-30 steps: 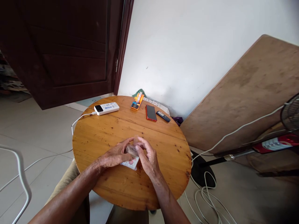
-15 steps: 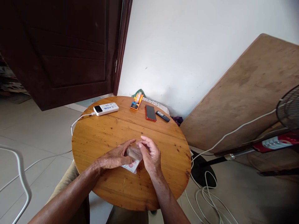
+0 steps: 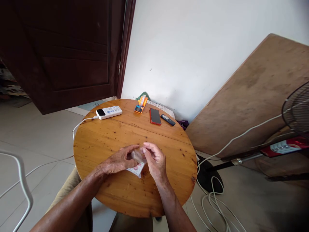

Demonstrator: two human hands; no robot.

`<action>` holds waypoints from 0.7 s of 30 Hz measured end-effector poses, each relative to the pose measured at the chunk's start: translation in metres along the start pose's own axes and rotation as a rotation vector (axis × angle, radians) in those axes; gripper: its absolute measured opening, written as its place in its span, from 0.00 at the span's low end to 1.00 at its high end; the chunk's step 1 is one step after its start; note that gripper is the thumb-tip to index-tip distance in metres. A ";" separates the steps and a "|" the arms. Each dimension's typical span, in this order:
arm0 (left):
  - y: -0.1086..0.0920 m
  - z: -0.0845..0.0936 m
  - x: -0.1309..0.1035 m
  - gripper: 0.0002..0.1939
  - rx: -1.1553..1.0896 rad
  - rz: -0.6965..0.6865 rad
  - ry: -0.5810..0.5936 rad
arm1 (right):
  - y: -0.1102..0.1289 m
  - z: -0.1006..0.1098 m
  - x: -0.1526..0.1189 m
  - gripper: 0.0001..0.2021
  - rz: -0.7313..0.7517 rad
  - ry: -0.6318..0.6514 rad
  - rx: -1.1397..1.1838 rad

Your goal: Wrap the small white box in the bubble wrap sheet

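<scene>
A small clear plastic bag with reddish print and something white in it rests near the front middle of the round wooden table. My left hand grips its left side, thumb on top and fingers behind. The thumb and forefinger of my right hand pinch the bag's upper right edge, which looks raised. What exactly lies inside the bag cannot be made out, as my fingers cover part of it.
Along the table's back lie a white power bank with a cable, an orange tape dispenser, a red-edged phone and a dark remote. A fan stands right, with coiled white cable on the floor.
Both hands stay at the bag with only slight finger shifts. The bag's plastic near my right fingertips has changed shape a little. The fan's head has turned.
</scene>
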State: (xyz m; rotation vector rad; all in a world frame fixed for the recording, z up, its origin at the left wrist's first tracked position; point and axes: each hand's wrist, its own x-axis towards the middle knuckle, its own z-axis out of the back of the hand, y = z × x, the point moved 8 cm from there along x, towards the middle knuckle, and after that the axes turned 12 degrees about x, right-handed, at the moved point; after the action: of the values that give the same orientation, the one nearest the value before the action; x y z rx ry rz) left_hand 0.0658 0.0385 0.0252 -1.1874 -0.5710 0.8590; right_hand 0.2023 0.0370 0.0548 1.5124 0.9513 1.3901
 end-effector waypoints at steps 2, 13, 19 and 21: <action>0.002 -0.001 0.001 0.34 -0.049 0.027 0.004 | 0.001 0.000 0.000 0.07 0.003 0.000 -0.001; 0.011 0.006 0.004 0.31 0.014 0.083 -0.092 | 0.011 -0.004 -0.003 0.08 0.132 0.048 -0.121; 0.009 0.007 0.003 0.31 -0.009 0.077 -0.081 | 0.023 -0.010 -0.008 0.07 0.273 0.080 -0.227; 0.009 0.008 0.004 0.30 0.000 0.079 -0.091 | 0.031 -0.016 -0.013 0.08 0.369 0.123 -0.317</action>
State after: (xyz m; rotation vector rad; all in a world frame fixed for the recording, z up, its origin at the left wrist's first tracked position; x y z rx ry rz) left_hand 0.0591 0.0474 0.0184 -1.1816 -0.6008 0.9840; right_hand 0.1844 0.0160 0.0796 1.4153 0.5017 1.8182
